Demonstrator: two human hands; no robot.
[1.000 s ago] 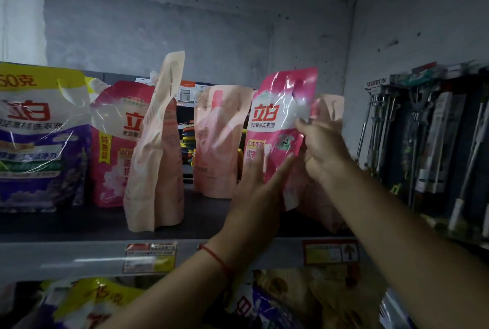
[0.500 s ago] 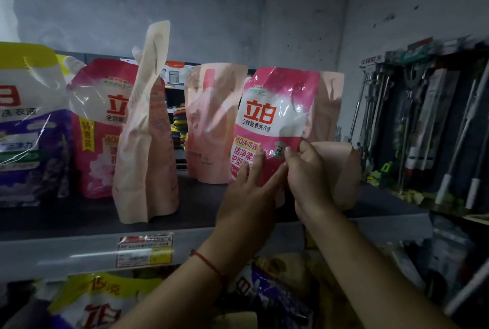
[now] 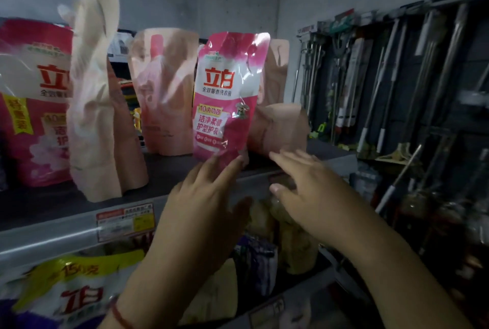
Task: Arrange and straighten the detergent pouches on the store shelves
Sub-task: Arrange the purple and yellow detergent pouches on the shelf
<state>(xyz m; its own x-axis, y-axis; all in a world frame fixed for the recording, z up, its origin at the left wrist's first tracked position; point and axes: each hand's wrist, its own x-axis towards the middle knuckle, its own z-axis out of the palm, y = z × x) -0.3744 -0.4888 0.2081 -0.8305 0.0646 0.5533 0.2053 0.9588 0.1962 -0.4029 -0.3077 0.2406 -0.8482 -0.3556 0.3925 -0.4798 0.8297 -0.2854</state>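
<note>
A pink detergent pouch (image 3: 227, 96) stands upright on the top shelf (image 3: 169, 178), its printed front facing me. My left hand (image 3: 209, 196) has its fingertips against the pouch's bottom edge, fingers spread. My right hand (image 3: 304, 191) hovers just right of the pouch, fingers apart and holding nothing. Several pale pink pouches stand with plain backs toward me: one (image 3: 275, 106) right behind the front-facing pouch, one (image 3: 164, 90) left of it, and a tall twisted one (image 3: 98, 96) further left. A large pink pouch (image 3: 34, 101) stands at the far left.
The shelf's front rail carries a price label (image 3: 124, 220). Below it lie a yellow and purple pouch (image 3: 63, 291) and other bags (image 3: 259, 249). A rack of long-handled mops and tools (image 3: 383, 77) hangs to the right. A grey wall rises behind.
The pink pouch was turned front-facing and set upright on the shelf. My right hand let go of it and drew back to the right; my left hand slid down to its base.
</note>
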